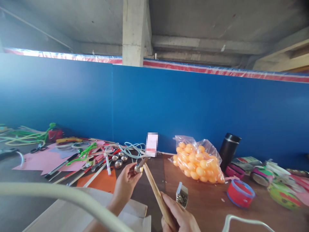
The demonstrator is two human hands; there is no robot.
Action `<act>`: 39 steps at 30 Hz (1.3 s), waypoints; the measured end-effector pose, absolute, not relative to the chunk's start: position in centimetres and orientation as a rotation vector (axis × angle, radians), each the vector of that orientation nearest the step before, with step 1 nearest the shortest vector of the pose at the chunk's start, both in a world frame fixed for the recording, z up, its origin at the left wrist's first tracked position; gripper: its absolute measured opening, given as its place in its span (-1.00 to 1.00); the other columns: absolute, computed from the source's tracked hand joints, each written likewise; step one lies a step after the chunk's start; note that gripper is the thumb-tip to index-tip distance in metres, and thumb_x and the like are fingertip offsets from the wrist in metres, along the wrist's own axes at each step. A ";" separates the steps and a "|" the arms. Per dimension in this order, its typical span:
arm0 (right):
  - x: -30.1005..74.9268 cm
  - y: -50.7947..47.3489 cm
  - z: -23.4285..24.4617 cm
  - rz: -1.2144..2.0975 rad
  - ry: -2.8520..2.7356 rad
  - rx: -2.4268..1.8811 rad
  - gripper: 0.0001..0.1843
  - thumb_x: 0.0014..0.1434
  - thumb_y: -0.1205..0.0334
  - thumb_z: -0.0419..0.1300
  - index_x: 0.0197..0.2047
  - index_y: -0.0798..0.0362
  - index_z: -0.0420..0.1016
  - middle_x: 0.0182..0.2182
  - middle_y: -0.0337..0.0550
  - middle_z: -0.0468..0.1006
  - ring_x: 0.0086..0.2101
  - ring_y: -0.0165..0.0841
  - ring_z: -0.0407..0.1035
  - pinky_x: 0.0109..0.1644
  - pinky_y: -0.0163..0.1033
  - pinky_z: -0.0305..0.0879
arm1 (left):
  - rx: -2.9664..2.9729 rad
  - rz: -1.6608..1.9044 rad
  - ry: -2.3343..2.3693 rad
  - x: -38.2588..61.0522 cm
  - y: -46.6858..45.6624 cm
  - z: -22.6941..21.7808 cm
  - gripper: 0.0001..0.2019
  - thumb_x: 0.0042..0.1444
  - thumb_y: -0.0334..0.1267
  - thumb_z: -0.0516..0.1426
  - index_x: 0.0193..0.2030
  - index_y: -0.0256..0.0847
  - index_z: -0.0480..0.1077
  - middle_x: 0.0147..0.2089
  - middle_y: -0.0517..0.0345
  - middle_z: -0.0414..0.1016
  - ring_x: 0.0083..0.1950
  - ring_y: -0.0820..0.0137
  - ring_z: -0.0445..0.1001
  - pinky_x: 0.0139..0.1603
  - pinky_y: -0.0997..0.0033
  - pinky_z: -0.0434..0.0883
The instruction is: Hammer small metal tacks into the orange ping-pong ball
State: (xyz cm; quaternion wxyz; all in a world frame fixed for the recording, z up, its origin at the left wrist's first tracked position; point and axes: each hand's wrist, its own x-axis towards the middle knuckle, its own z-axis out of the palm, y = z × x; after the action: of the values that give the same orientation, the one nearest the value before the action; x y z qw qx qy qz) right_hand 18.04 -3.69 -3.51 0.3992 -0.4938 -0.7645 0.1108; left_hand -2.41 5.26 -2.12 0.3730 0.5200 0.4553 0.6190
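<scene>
"Four shiny balls (118, 164) lie untouched left of the bag of orange balls (183, 139); how far along are we?"

"One silver ball (138, 169) is up, also left of the bag; whether it's finished, we can't tell. Our left hand (126, 181) pinches it, fingers parted only its width; our right hand (178, 213) clenches the hammer (154, 187)."

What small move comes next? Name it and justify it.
Probably a light tap on the shiny silver metal ball with the wooden-handled, dark-headed hammer: the left hand holds the ball, and the right hand grips the hammer, its head close by.
</scene>
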 end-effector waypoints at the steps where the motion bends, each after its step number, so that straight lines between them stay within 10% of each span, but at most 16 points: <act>1: 18.0 -3.7 -3.4 0.282 -1.931 -1.247 -0.31 -0.16 0.42 0.09 0.12 -0.05 0.28 -0.14 -0.13 0.55 -0.36 -0.29 0.50 -0.24 -0.32 0.44 | 1.355 1.586 1.164 -2.4 5.3 -2.1 -0.60 -0.14 -0.17 0.20 -0.13 -0.23 0.29 -0.18 0.02 0.52 -0.16 0.27 0.51 -0.08 0.27 0.40; 39: 17.9 -3.9 -2.0 0.324 -1.948 -1.264 -0.40 -0.14 0.41 0.08 0.06 0.13 0.35 -0.16 -0.03 0.57 -0.23 -0.25 0.49 -0.11 -0.32 0.39 | 1.385 1.560 1.226 -2.6 5.2 -2.5 -0.61 -0.11 -0.16 0.18 -0.10 -0.22 0.29 -0.18 0.05 0.51 -0.21 0.30 0.51 -0.14 0.31 0.41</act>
State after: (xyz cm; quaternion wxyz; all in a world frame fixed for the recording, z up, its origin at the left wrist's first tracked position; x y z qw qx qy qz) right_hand 17.85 -3.92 -1.97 0.3880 -0.4971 -0.7656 0.1272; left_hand -2.64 5.21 -2.54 0.3529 0.5356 0.4741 0.6031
